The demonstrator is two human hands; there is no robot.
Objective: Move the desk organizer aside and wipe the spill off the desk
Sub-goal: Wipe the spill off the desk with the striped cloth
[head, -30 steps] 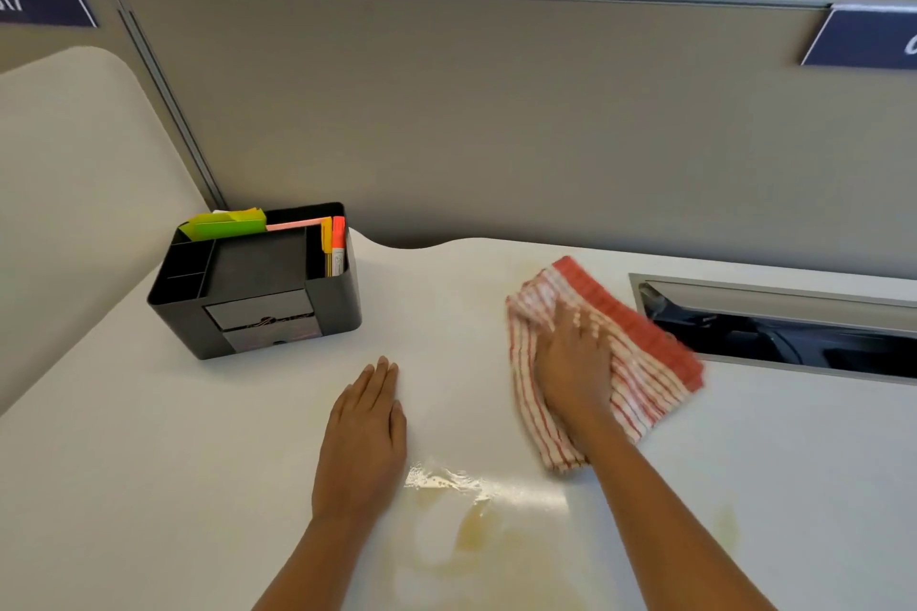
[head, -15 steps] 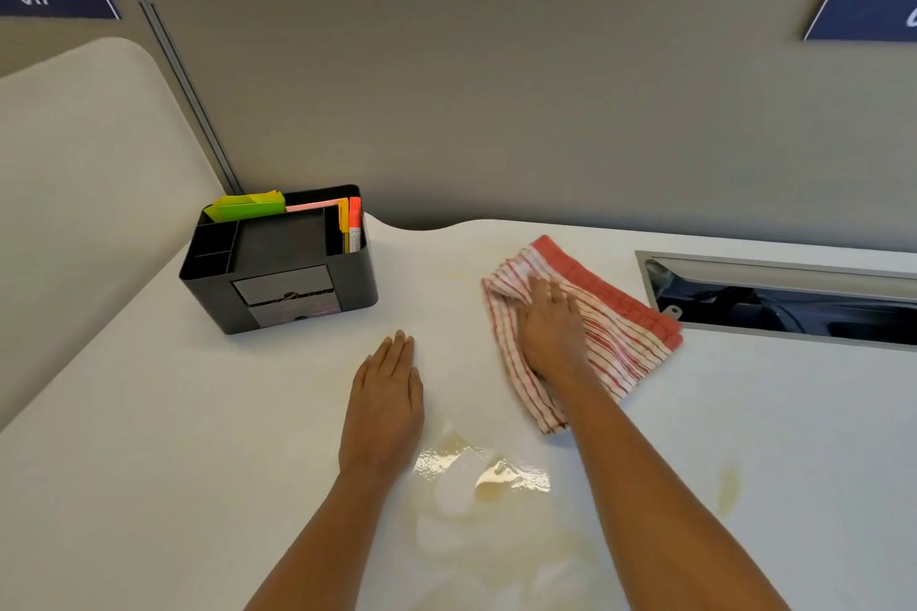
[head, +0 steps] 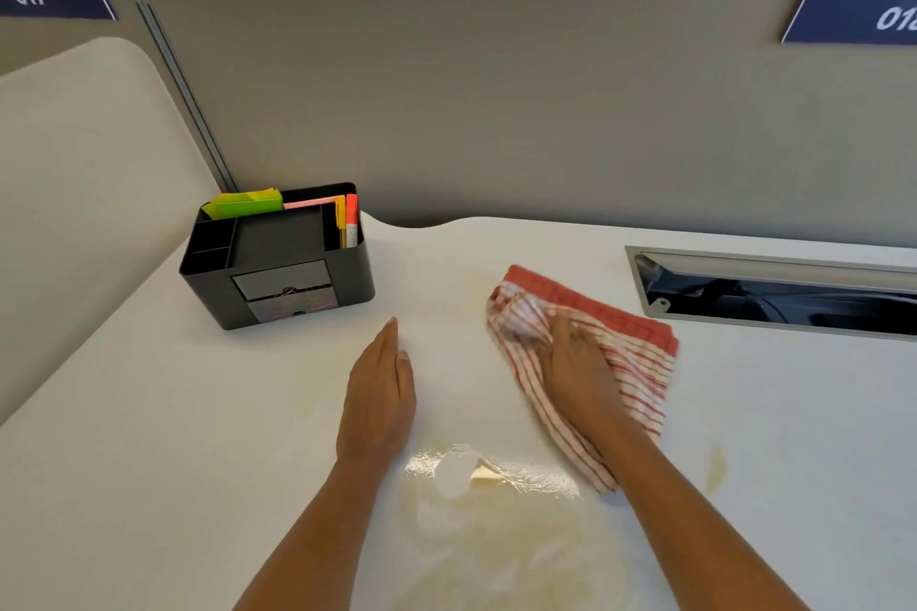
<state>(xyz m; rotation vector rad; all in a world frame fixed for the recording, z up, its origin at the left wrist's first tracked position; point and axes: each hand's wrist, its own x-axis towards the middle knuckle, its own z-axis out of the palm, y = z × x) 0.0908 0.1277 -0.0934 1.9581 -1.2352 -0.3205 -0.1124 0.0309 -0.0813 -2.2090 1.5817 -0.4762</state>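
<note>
Wiping goes best if the right hand (head: 578, 362), pressed flat and open on the striped cloth (head: 625, 362), sweeps toward the wet spill (head: 491, 476) near the body, while the open, empty left hand (head: 379, 392) braces on the desk (head: 124, 461) and the desk organizer (head: 278, 258) sits aside at far left.
</note>
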